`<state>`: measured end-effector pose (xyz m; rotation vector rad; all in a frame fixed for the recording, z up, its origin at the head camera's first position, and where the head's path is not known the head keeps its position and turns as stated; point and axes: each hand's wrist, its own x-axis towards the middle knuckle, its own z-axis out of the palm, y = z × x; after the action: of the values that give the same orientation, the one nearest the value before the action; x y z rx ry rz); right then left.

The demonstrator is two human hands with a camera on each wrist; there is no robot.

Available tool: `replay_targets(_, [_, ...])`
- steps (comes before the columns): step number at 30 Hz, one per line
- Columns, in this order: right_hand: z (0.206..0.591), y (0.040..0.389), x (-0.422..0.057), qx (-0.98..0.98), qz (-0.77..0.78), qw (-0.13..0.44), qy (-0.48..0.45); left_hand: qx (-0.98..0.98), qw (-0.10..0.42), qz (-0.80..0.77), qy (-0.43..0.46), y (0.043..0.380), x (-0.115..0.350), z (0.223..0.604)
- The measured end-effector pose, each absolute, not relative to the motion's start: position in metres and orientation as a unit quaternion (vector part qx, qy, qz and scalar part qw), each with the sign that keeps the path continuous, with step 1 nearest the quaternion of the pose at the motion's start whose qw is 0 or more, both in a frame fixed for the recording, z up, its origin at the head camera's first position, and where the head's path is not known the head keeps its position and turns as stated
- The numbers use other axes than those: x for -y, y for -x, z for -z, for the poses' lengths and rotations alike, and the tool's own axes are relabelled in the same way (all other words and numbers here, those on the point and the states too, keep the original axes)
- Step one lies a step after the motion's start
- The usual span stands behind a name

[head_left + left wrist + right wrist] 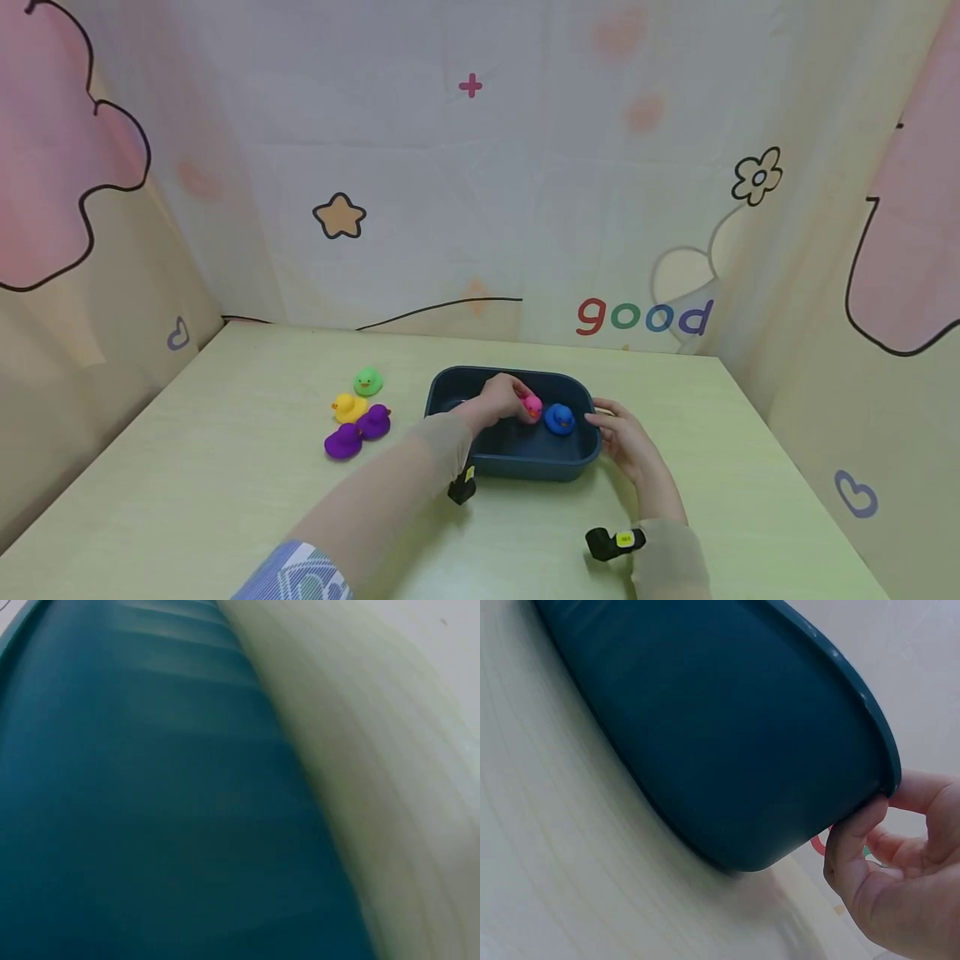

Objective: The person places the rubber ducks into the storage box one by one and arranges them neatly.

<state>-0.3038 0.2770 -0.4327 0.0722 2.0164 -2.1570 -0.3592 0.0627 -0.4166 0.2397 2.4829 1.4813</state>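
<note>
A dark blue-green plastic bin [525, 468] stands on the table. My left hand [497, 402] reaches over its near side and grips a pink rubber duck [532, 407] inside, fingers partly covering it. Right beside that duck, a blue rubber duck [559, 419] sits on the bin's floor. At the bin's right end, my right hand [626, 442] holds the rim, its fingertips [861, 825] against the outer wall in the right wrist view. The left wrist view shows mostly the bin's side wall [165, 787], with the left hand out of frame.
Left of the bin, a green duck [368, 382], a yellow duck [349, 408] and two purple ducks [343, 442] are grouped on the pale wooden table [187, 483]. A printed curtain [420, 167] closes off the back and sides.
</note>
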Motion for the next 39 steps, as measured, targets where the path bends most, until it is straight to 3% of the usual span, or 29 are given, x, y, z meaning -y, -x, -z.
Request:
replay_targets(26, [0.435,0.305,-0.278,-0.676,0.730,0.094,-0.030,-0.909,0.115,-0.394,-0.072,0.365,-0.065,0.422])
replay_targets(33, [0.434,0.305,-0.277,-0.673,0.734,0.093,-0.027,-0.923,0.148,-0.331,-0.127,0.359,-0.044,0.399])
replay_targets(39, [0.434,0.304,-0.278,-0.672,0.734,0.097,-0.024,-0.927,0.138,-0.299,-0.179,0.355,-0.012,0.365])
